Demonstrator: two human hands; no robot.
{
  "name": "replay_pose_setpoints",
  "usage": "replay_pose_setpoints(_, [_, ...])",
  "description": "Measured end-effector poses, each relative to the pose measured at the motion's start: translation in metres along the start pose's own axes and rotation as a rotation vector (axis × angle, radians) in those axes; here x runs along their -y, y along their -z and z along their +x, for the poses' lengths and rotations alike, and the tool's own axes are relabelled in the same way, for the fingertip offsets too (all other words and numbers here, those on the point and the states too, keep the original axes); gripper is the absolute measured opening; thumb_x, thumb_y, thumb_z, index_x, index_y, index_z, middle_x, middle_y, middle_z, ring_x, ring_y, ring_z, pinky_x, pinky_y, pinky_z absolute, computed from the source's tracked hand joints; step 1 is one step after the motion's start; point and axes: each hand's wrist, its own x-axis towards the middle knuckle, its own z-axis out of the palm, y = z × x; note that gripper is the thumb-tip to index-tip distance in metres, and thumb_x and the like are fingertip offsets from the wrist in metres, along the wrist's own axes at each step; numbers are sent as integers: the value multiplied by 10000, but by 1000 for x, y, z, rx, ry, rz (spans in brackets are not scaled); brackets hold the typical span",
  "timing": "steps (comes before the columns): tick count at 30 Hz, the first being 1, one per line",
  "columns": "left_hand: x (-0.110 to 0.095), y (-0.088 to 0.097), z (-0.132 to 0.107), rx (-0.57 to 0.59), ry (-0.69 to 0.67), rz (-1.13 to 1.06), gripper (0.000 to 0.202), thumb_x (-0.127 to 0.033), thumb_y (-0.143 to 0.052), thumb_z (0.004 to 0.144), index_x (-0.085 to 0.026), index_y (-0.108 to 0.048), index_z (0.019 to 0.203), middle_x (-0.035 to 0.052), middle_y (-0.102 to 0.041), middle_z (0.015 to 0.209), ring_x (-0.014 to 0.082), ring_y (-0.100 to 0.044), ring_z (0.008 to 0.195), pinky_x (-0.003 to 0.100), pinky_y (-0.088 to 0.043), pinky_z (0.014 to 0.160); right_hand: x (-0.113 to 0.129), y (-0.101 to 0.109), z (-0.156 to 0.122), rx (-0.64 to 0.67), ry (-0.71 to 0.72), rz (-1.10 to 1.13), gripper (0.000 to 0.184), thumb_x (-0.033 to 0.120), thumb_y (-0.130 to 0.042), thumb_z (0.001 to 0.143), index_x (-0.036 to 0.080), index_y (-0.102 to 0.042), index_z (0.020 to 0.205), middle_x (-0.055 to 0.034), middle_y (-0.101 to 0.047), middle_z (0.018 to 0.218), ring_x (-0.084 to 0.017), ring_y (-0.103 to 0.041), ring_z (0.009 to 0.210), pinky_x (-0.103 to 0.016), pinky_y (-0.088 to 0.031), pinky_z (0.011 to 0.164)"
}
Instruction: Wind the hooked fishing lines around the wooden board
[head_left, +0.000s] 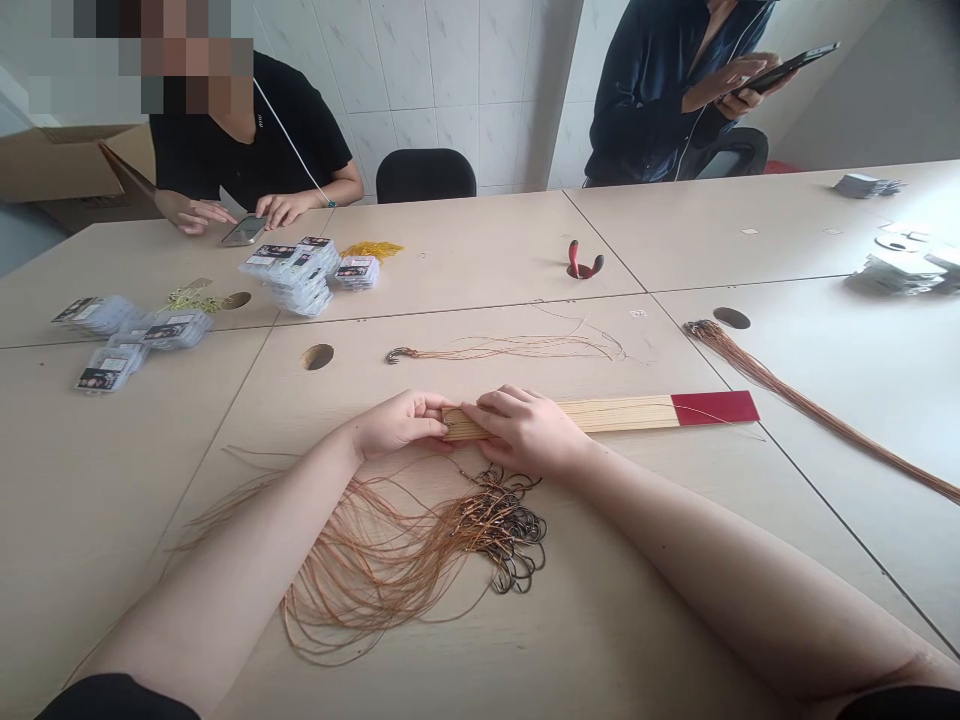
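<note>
A flat wooden strip (622,413) with a dark red right end lies across the table before me. My left hand (401,425) is closed on its left end, thumb and fingers pinching the edge. Over the strip just to the right, my right hand (529,428) is closed, its fingers pressed onto the wood. A thin line runs along the strip and past its red end; what holds it at the left is mostly hidden by my fingers. Below my hands lies a loose pile of fish hooks (506,530) tied to brown fishing leaders (375,570), partly under my left forearm.
Beyond the strip lies a small bunch of hooked leaders (480,349). A thicker leader bundle (817,405) stretches off right. Red-handled pliers (576,262) stand in a table hole. Small plastic boxes (300,275) are stacked at left. Two people handle devices across the table.
</note>
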Motion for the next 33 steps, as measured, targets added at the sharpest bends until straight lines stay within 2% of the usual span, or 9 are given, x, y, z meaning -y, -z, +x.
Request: replay_pose_setpoints(33, [0,0,1,1,19,-52,357,-113,-535,791,-162,-555,1143,85,-660,975,156,-618,903,264,-506,774,-1,2,2,50,-8,3,434,277,-452,828,163,-441,1247,-94,-540,1018,-199,-465,936,-331,-455,783])
